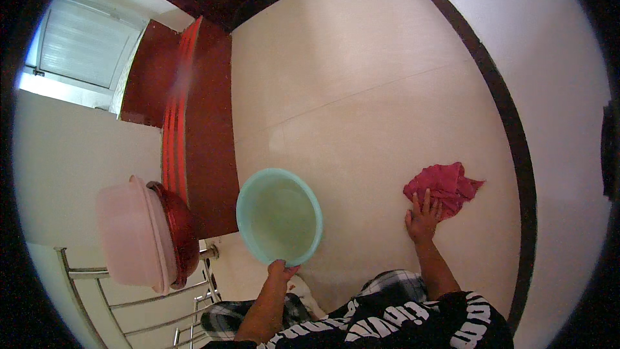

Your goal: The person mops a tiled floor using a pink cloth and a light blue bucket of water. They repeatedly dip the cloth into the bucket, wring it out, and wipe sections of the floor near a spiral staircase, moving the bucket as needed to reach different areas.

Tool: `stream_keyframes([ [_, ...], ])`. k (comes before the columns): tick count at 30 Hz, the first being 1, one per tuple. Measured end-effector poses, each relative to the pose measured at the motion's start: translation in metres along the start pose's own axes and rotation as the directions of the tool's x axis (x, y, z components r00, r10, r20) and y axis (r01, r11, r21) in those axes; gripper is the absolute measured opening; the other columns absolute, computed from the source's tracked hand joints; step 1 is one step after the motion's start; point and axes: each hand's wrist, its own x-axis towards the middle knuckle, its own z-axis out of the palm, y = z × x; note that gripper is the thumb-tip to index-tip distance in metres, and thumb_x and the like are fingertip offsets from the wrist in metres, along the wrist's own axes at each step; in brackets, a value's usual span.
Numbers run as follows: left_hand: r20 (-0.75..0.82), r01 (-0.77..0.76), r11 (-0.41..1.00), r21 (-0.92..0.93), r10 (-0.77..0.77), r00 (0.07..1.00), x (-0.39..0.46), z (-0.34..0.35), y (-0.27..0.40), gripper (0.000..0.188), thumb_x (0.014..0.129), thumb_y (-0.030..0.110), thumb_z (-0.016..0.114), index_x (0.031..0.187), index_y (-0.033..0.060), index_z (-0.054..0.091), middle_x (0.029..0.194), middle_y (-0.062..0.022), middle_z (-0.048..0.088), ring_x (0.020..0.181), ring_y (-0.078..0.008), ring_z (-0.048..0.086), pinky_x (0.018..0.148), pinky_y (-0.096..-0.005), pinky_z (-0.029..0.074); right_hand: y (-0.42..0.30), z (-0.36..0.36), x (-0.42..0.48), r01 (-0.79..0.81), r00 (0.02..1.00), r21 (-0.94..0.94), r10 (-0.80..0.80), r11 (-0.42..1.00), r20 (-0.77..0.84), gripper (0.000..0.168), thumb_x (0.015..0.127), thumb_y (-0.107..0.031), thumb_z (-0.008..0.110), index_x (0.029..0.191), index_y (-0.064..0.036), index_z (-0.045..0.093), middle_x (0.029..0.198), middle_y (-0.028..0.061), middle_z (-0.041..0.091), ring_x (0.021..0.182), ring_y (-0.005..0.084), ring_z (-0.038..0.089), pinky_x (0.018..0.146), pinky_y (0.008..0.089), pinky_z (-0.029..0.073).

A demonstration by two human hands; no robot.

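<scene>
A pale green plastic basin (318, 213) with cloudy water (281, 223) in it stands on the floor, left of centre. My left hand (282, 269) grips the basin's near rim, with its fingers partly hidden. To the right, a crumpled dark pink cloth (448, 186) lies on the floor. My right hand (424, 220) rests palm down over the near left part of that cloth, fingers spread.
Beige floor tiles (358, 121) meet a dark skirting strip (513, 131) along the right wall. Dark red steps (210, 131) rise at left. A pink tub (128, 237) and a red basin (181, 237) sit on a metal rack (145, 322) at lower left.
</scene>
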Motion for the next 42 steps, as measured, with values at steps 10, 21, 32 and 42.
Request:
stream_keyframes([
  [10, 0.215, 0.156, 0.936, -0.317, -0.089, 0.972, 0.094, 0.033, 0.073, 0.045, 0.091, 0.022, 0.044, 0.130, 0.0017, 0.036, 0.136, -0.0188, 0.036, 0.118, -0.0361, 0.043, 0.087, -0.0563, 0.047, -0.002, -0.004, -0.001, 0.017, 1.000, 0.057, -0.018, 0.998, 0.011, 0.065, 0.079, -0.030, 0.060, 0.139, -0.020, 0.036, 0.149, 0.0139, 0.021, 0.118, 0.0468, 0.040, 0.103, 0.0587, 0.022],
  [21, 0.220, -0.219, 0.947, -0.237, 0.272, 0.937, 0.013, 0.120, 0.129, 0.051, 0.085, 0.007, 0.045, 0.132, 0.0027, 0.027, 0.129, -0.0212, 0.028, 0.114, -0.0442, 0.036, 0.085, -0.0600, 0.046, 0.024, -0.023, 0.005, 0.067, 0.926, 0.106, -0.102, 0.992, 0.365, 0.067, 0.085, -0.035, 0.056, 0.143, -0.021, 0.027, 0.152, 0.0145, 0.007, 0.125, 0.0494, 0.031, 0.103, 0.0559, 0.026],
  [32, 0.252, -0.100, 0.950, -0.296, 0.179, 0.951, -0.007, 0.137, 0.170, 0.055, 0.080, 0.006, 0.048, 0.133, 0.0102, 0.032, 0.132, -0.0185, 0.033, 0.119, -0.0426, 0.037, 0.083, -0.0622, 0.044, 0.032, -0.027, -0.041, 0.308, 0.776, 0.031, -0.269, 0.951, 0.570, 0.074, 0.085, -0.040, 0.055, 0.145, -0.022, 0.017, 0.151, 0.0183, 0.003, 0.125, 0.0536, 0.028, 0.101, 0.0575, 0.029],
  [42, 0.103, -0.378, 0.783, 0.494, 0.379, 0.920, 0.036, 0.137, 0.185, 0.062, 0.082, 0.020, 0.054, 0.137, 0.0090, 0.029, 0.142, -0.0188, 0.026, 0.123, -0.0389, 0.037, 0.091, -0.0622, 0.037, 0.014, -0.046, -0.079, 0.339, 0.765, 0.186, -0.385, 0.922, 0.517, 0.078, 0.078, -0.034, 0.066, 0.141, -0.012, 0.027, 0.147, 0.0255, 0.014, 0.125, 0.0497, 0.032, 0.098, 0.0557, 0.034],
])
